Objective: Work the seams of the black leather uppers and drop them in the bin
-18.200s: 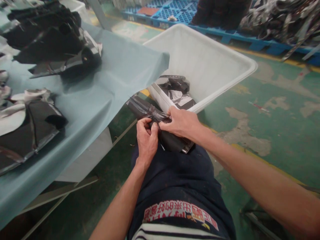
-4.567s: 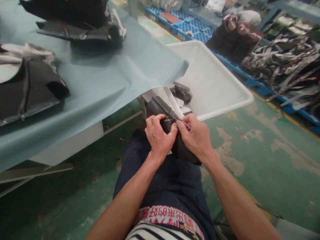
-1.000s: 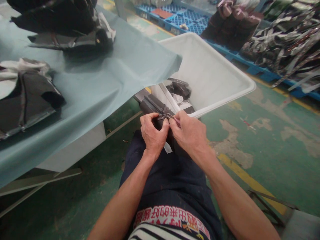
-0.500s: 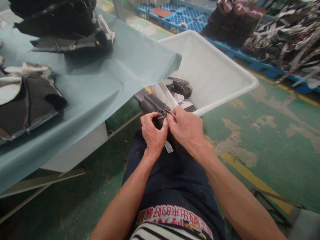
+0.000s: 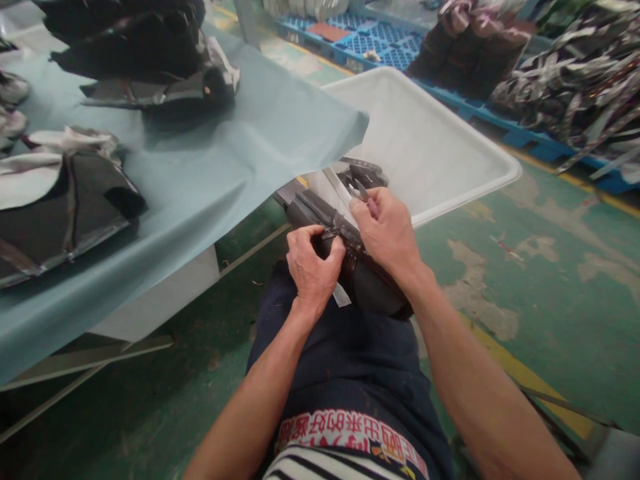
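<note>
**Left grip [image 5: 313,267] and right grip [image 5: 387,235] both closed, side by side**

The left grip is curled with the back of the hand turned up toward the camera. Its thumb and forefinger pinch together at the far edge, and the other fingers fold underneath. The right grip sits just beside it and a little farther out, fingers bent, thumb pressed against the forefinger near the top. Both wrists look roughly straight.

The bare left forearm [image 5: 260,400] rises from the bottom edge, leaning rightward. The bare right forearm [image 5: 470,387] comes in from the lower right corner. The two converge in a narrow V above the dark-trousered lap [image 5: 345,360].
</note>
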`<state>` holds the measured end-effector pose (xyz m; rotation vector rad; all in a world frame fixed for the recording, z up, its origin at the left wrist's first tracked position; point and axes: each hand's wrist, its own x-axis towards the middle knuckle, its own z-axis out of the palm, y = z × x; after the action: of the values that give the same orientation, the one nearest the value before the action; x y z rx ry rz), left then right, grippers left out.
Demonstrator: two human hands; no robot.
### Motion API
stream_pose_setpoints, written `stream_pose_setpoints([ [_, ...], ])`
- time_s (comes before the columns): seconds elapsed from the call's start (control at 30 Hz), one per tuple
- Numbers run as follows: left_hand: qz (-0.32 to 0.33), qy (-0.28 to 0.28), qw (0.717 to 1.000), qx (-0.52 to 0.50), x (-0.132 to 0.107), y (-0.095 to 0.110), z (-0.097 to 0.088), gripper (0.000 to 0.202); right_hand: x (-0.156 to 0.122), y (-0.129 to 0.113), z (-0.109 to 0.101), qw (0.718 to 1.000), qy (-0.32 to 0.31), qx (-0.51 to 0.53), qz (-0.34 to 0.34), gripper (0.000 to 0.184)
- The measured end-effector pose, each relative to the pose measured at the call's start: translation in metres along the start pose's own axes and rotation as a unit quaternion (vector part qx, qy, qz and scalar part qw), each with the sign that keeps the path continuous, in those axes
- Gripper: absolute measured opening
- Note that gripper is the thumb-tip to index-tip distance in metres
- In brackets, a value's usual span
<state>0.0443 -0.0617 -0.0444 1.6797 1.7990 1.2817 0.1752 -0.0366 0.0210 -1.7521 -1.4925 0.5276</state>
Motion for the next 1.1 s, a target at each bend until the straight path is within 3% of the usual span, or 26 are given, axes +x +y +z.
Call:
stream_pose_setpoints([
  [0.23, 0.021, -0.001, 0.99, 0.139, 0.003, 0.016, -0.01, 0.027, -0.018, 0.009, -0.018, 0.985, -0.133, -0.104, 0.014, 0.017],
  [0.5, 0.015, -0.085, 0.984, 0.159, 0.023, 0.028, -0.021, 0.013, -0.011, 0.004, -0.016, 0.967, -0.171, -0.187, 0.0, 0.021],
  [0.63, -0.007, -0.094, 0.985, 0.144, 0.027, 0.03, -0.022, 0.011, -0.013, 0.003, -0.014, 0.964, -0.169, -0.207, 0.014, 0.024],
  [0.9, -0.049, -0.029, 0.998, 0.039, 0.012, 0.022, -0.011, 0.012, -0.016, -0.003, -0.017, 0.958, -0.169, -0.231, 0.011, 0.026],
  [1.1, -0.103, -0.116, 0.985, -0.071, 0.024, 0.012, -0.02, 0.015, -0.011, 0.0, -0.019, 0.948, -0.173, -0.264, -0.037, 0.028],
])
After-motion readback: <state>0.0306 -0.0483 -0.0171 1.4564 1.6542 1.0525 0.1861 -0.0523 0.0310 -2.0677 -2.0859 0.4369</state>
